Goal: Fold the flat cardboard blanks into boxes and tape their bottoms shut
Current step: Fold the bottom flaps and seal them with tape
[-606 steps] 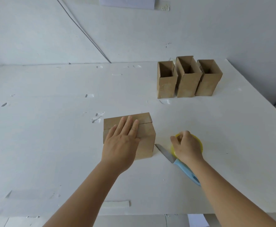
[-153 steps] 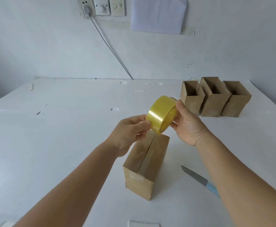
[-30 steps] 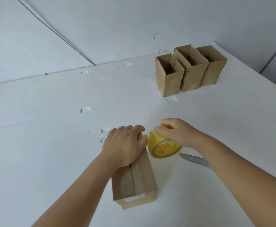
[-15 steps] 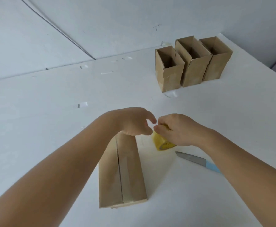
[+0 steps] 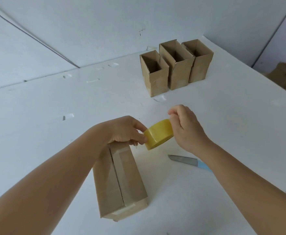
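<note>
Head view: a yellow tape roll (image 5: 159, 134) is held above the table (image 5: 37, 133) between both hands, the right hand (image 5: 184, 128) curled over its far side and the left hand (image 5: 128, 131) pinching at its near edge, where the free end appears to be picked at, though no loose strip can be made out. Half a second ago the roll was low beside the box with the left hand arched over the far end; it has since been lifted clear, which suggests another strip is being started. Directly below the left wrist, the upturned box (image 5: 120, 180) lies with its bottom seam facing up; a strip of clear tape is seen along that seam and over the near edge. A blue-handled knife (image 5: 188, 161) is left on the table just right of the box. Three finished boxes (image 5: 176, 67) stand open-topped in a row further back.
</note>
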### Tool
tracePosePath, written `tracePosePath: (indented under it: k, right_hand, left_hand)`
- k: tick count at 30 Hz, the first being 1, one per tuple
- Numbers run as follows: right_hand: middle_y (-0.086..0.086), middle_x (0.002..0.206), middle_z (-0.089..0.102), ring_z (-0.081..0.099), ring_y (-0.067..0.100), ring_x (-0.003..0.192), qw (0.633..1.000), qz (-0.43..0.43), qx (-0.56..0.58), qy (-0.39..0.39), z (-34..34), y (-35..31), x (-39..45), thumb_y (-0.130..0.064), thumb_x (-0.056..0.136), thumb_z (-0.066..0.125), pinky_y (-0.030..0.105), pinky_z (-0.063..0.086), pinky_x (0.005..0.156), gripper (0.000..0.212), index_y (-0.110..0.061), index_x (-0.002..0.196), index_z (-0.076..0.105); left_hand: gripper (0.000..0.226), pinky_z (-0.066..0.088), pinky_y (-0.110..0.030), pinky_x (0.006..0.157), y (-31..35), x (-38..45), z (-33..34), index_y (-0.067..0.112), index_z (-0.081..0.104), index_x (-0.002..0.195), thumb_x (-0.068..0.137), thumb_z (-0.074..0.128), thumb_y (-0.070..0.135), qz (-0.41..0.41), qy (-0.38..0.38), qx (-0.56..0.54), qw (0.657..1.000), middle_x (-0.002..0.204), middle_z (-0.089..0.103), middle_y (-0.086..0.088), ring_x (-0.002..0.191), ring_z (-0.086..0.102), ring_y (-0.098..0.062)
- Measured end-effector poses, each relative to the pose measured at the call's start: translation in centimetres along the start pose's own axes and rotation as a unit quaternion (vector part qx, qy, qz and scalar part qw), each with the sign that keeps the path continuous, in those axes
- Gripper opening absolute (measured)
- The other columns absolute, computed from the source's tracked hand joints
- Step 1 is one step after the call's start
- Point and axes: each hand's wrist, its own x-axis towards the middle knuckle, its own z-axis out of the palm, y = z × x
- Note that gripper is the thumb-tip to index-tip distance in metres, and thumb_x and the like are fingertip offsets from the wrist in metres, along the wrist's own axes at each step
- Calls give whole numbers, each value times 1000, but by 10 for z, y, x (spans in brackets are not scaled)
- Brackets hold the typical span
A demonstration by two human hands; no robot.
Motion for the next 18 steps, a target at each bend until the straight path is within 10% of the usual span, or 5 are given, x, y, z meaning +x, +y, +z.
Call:
tracePosePath:
  k: [9,18]
  right_hand:
    - [5,124,43,41,25,114,919,197,-288,-183,10,69,-55,-23,87,53,32,37,90,37,-22,123,44]
    - [0,93,56,49,18,83,941,158,-282,-97,0,86,-83,-22,95,44,32,42,65,13,-19,90,56]
  left_hand:
    - [15,48,-14,59,-11,-4,1,32,77,88,82,71,19,39,34,-51,997,73,72,4,62,62,-4]
    - [16,47,-13,57,-9,-8,3,30,75,92,83,70,18,48,39,-48,997,73,71,5,62,62,-3]
